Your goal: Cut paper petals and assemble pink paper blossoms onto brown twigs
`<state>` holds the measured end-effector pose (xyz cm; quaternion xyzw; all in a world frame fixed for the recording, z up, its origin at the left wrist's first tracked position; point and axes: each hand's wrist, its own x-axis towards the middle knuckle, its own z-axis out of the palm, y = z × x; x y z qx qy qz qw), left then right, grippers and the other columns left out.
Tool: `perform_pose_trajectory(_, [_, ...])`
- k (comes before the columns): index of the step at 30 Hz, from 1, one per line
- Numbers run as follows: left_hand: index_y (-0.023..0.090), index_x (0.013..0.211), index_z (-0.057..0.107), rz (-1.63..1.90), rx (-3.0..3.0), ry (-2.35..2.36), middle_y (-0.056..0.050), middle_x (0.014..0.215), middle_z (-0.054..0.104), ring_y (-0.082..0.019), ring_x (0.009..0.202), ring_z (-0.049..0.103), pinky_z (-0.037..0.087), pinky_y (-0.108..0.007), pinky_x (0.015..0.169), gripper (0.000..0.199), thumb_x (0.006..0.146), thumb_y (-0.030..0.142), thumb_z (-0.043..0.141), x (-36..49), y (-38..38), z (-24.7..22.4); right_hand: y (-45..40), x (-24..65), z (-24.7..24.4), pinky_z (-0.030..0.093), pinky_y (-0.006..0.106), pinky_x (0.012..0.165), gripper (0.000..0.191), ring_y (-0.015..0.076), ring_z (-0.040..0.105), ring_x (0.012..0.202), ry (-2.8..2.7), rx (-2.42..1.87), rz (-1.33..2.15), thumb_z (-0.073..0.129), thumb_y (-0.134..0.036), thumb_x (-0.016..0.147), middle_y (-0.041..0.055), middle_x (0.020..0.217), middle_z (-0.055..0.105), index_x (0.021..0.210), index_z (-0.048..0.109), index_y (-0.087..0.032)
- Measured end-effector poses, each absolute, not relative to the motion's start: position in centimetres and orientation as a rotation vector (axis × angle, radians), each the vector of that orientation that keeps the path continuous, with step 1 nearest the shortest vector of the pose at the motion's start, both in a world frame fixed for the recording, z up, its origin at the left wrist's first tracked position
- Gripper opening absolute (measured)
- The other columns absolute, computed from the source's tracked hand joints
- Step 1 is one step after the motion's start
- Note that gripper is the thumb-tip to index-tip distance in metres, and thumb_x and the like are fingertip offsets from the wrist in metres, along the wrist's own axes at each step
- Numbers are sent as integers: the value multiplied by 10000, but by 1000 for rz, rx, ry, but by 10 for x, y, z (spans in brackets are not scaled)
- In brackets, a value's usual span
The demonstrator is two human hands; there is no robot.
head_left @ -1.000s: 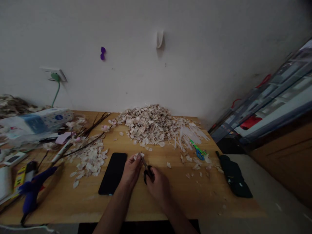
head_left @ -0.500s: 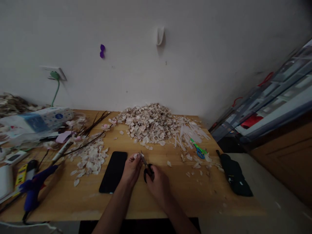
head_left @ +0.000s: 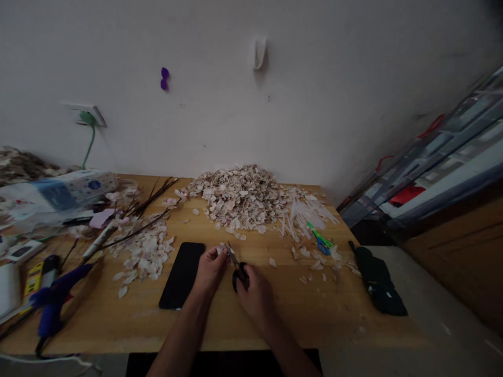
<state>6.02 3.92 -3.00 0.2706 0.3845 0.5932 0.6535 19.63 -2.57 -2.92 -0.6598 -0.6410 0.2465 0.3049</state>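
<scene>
Left hand [head_left: 209,268]: thumb and fingers pinched together on a small pale petal [head_left: 222,248], just right of a black phone [head_left: 183,276]
Right hand [head_left: 255,293]: gripping black-handled scissors [head_left: 238,269] by the loops, blades pointing far and slightly left
Petal: at the left hand's fingertips, near the middle of the wooden table [head_left: 306,319]; the blade tips are right at it, though whether they touch it I cannot tell
Phone: flat on the table, screen dark, beside the left hand
Large petal heap [head_left: 239,199]: at the far edge, against the wall [head_left: 212,57], beyond both hands
Smaller petal pile [head_left: 145,256]: left of the phone, spread loosely, with dark twigs [head_left: 151,201] lying partly across it
Pale strips [head_left: 310,213]: far right, beside the large heap
Green-and-blue scissors [head_left: 320,240]: on the near side of the strips, loose petals around them
Dark green bundle [head_left: 379,283]: at the right edge of the table
Blue glue gun [head_left: 55,303]: near left, next to a yellow-and-black item [head_left: 35,280] too dim to identify
Packet [head_left: 74,191]: far left, blue and white, among clutter
</scene>
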Motion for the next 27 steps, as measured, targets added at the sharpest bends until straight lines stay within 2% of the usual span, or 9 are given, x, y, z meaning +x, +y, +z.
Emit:
perform_pose_trajectory(9, [165, 689, 674, 1285, 766, 975, 21, 580, 584, -99, 528, 470, 336, -212, 519, 318, 650, 424, 855, 53, 39, -31, -26, 197, -27, 525, 323, 810, 256, 248, 719, 914, -1700, -1713, 647, 565, -237, 860, 92, 1001, 760, 1090, 667, -192])
perform_pose_trajectory(17, [158, 716, 677, 1241, 806, 997, 28, 569, 560, -81, 514, 419, 274, -196, 491, 290, 704, 406, 826, 50, 37, -29, -25, 198, -31, 534, 347, 814, 270, 261, 712, 924, -1693, -1717, 640, 582, -244, 841, 97, 1017, 747, 1093, 662, -190])
perform_pose_trajectory(23, [154, 657, 634, 1256, 734, 923, 28, 571, 536, -83, 533, 437, 345, -204, 530, 371, 671, 462, 839, 60, 38, -28, -25, 198, -34, 540, 344, 816, 283, 262, 722, 934, -1679, -1732, 657, 564, -265, 862, 102, 1019, 752, 1119, 650, -184])
perform_pose_trajectory(27, [160, 689, 626, 1291, 696, 902, 38, 592, 524, -75, 533, 423, 359, -205, 536, 382, 673, 481, 833, 64, 38, -29, -25, 197, -33, 539, 344, 813, 286, 260, 720, 920, -1682, -1737, 656, 562, -286, 872, 100, 1010, 749, 1123, 650, -183])
